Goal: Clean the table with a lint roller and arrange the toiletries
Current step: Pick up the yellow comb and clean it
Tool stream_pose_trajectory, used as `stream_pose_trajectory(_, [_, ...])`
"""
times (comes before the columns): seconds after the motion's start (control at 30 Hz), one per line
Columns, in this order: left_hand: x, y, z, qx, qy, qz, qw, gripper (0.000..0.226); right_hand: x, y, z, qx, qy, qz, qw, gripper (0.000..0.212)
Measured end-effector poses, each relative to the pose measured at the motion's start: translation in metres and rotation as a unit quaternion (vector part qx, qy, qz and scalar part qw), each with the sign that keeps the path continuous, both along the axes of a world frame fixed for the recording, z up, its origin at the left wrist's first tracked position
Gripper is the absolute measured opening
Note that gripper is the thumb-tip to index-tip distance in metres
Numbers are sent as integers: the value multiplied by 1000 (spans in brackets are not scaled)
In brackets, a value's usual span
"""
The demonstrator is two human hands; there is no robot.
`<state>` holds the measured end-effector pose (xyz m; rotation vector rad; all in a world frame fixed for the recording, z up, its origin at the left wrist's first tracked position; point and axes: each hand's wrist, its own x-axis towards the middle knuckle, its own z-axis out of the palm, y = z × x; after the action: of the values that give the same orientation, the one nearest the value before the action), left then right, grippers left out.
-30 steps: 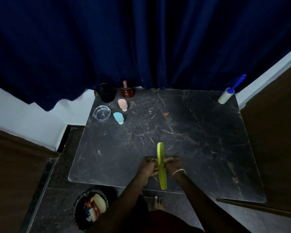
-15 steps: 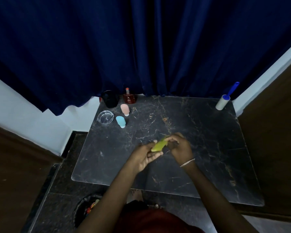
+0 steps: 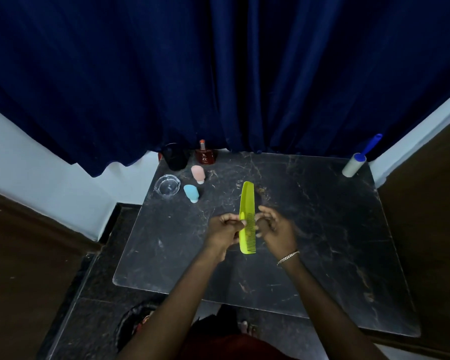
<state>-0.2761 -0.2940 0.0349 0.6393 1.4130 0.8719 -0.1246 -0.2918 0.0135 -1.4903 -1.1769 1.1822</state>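
Note:
A yellow-green comb (image 3: pixel 247 216) is held lengthwise over the middle of the dark marble table (image 3: pixel 335 229), teeth facing right. My left hand (image 3: pixel 225 231) pinches its spine. My right hand (image 3: pixel 276 228) sits just right of the teeth with fingers spread, touching them lightly. At the back left stand a black cup (image 3: pixel 175 159), a brown perfume bottle (image 3: pixel 205 153), a pink bottle (image 3: pixel 198 174), a light blue bottle (image 3: pixel 191 193) and a clear glass dish (image 3: pixel 166 185). The lint roller (image 3: pixel 357 162) with a blue handle lies at the back right corner.
A dark blue curtain (image 3: pixel 218 74) hangs behind the table. A round bin (image 3: pixel 138 326) with items in it stands on the floor at the table's front left. My foot (image 3: pixel 246 327) shows below the front edge.
The comb has been turned from nearly end-on to lengthwise and carried farther from the table's front edge. My right hand has loosened from gripping it to spread fingers beside the teeth.

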Motion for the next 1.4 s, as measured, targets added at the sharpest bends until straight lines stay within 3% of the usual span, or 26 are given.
stream_pose_trajectory(0.2, [-5, 36, -19, -4, 24, 11, 1000, 16, -14, 37, -8, -91, 19, 14, 996, 43])
stream_pose_trajectory(0.27, [-6, 53, -26, 4, 58, 12, 998, 9, -18, 56, -15, -117, 32, 8, 993, 44])
stream_pose_trajectory(0.47, [-12, 106, -47, 28, 176, -25, 984, 19, -39, 112, -41, -170, 31, -7, 985, 44])
stream_pose_trajectory(0.77, [-30, 171, -88, 30, 332, -78, 940, 29, -76, 188, -86, -177, -94, 16, 980, 39])
stream_pose_trajectory(1.0, [-43, 205, -131, 37, 349, -94, 932, 27, -99, 231, -122, -171, -177, 39, 969, 39])
stream_pose_trajectory(1.17, [-47, 207, -148, 76, 342, -95, 932, 48, -106, 239, -134, -145, -256, 70, 953, 36])
stream_pose_trajectory(1.3, [-48, 207, -156, 89, 427, -153, 887, 44, -107, 240, -136, -132, -305, 90, 939, 36])
stream_pose_trajectory(1.4, [-55, 207, -160, 64, 417, -198, 885, 52, -111, 239, -134, -139, -322, 91, 932, 39])
